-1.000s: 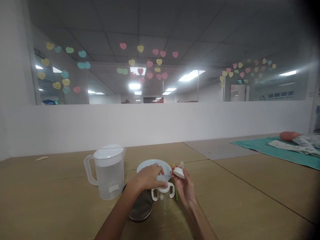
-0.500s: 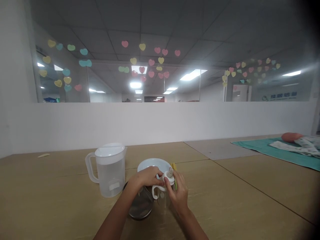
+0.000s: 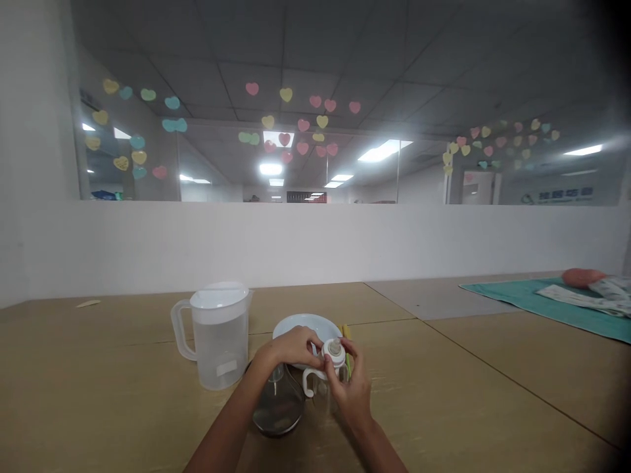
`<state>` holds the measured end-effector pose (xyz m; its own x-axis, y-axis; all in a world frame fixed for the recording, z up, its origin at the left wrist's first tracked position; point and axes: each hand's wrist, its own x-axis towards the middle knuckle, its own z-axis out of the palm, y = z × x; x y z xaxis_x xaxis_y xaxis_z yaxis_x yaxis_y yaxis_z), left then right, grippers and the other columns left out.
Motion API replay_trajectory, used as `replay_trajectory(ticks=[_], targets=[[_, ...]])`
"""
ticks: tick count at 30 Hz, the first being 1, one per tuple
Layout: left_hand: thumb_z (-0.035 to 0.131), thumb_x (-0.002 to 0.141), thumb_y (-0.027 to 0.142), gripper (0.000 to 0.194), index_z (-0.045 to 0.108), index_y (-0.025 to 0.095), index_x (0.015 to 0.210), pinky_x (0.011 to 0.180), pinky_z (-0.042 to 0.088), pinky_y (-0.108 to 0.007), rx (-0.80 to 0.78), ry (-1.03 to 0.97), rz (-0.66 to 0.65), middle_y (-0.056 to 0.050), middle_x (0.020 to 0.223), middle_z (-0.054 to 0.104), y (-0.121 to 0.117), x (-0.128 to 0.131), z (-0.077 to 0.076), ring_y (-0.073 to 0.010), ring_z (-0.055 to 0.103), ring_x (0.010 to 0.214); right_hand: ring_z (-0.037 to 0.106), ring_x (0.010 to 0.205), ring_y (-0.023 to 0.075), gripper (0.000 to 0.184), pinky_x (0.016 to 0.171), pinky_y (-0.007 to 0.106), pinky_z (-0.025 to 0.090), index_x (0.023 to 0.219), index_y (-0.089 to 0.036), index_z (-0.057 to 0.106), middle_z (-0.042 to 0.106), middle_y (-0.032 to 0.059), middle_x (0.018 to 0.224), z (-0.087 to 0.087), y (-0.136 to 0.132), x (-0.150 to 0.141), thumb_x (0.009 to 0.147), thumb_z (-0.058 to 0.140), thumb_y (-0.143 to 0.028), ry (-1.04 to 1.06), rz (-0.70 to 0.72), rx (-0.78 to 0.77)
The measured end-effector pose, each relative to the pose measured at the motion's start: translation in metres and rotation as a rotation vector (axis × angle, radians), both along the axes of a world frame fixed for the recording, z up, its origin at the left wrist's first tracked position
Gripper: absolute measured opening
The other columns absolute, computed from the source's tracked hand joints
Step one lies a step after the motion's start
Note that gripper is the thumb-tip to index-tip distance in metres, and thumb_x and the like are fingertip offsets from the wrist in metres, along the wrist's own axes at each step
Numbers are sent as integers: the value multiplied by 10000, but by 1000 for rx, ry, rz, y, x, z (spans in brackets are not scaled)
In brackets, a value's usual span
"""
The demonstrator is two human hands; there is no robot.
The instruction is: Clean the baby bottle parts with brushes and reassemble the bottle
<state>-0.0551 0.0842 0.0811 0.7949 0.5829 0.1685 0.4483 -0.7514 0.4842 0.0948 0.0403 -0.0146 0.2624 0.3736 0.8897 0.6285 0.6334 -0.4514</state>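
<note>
A clear baby bottle (image 3: 321, 395) with white side handles stands upright on the table in front of me. Its white collar (image 3: 334, 360) carries a pale nipple that points up. My left hand (image 3: 297, 346) pinches the collar from the left, thumb and fingers bent against it. From the right, my right hand (image 3: 353, 384) closes around the same collar, with the thumb on the near side. Beside the bottle, partly under my left forearm, is a dark, shiny round dish or lid (image 3: 279, 412); a clear piece near its far edge is mostly hidden.
A translucent pitcher (image 3: 220, 348) holding clear liquid stands to the left. Behind my hands sits a pale bowl (image 3: 323, 323), with a yellow-green stick-like item (image 3: 346, 332) beside it. A teal cloth (image 3: 532, 299) with patterned fabric and a reddish object (image 3: 582, 278) lies far right.
Both hands stay on the bottle's collar, and the fingers have shifted slightly around it. The nipple, tilted right before, now points more upward. The whole view has shifted slightly.
</note>
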Motion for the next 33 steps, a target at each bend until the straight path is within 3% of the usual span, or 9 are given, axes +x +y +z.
replay_trajectory(ticks=[7, 11, 18, 26, 28, 33], targets=[[612, 650, 330, 264, 676, 142, 824, 530, 342, -174, -96, 21, 1, 42, 612, 497, 1, 1, -4, -86, 441, 575, 606, 917, 252, 336, 783, 426, 500, 1129, -186, 506, 626, 120, 1003, -7, 1, -2, 824, 555, -320, -45, -17, 29], [618, 632, 291, 292, 655, 156, 888, 556, 366, -183, -54, 31, -4, 37, 655, 532, 1, 1, -5, -99, 471, 604, 603, 946, 256, 350, 800, 438, 498, 1164, -193, 511, 628, 124, 1047, -12, 3, -4, 843, 526, -335, -69, -7, 5], [721, 517, 310, 604, 568, 180, 1086, 712, 445, -242, 5, 105, 13, -48, 1050, 558, 3, 2, -8, -175, 560, 836, 591, 972, 271, 351, 806, 451, 482, 1176, -189, 519, 630, 129, 1049, -17, 5, -2, 874, 456, -356, -100, 32, -61], [756, 476, 288, 975, 350, 176, 1356, 915, 409, -298, 9, -10, 63, -81, 1236, 550, 6, 15, -19, -234, 529, 1065, 568, 969, 260, 345, 812, 442, 442, 1165, -207, 528, 623, 105, 1042, -19, 9, -2, 905, 335, -326, -119, 36, -71], [760, 470, 317, 955, 378, 185, 1335, 913, 412, -304, 17, -6, 66, -74, 1227, 560, 5, 16, -19, -240, 532, 1069, 562, 953, 254, 344, 803, 434, 426, 1151, -211, 535, 624, 97, 1033, -19, 11, -2, 901, 317, -302, -116, 19, -63], [738, 499, 306, 651, 550, 194, 1112, 839, 446, -293, 21, 52, 84, -39, 1081, 633, 0, 17, -15, -228, 581, 958, 554, 953, 254, 351, 792, 420, 381, 1049, -228, 586, 623, 76, 1047, -17, 11, -2, 881, 282, -278, -50, -52, -95]])
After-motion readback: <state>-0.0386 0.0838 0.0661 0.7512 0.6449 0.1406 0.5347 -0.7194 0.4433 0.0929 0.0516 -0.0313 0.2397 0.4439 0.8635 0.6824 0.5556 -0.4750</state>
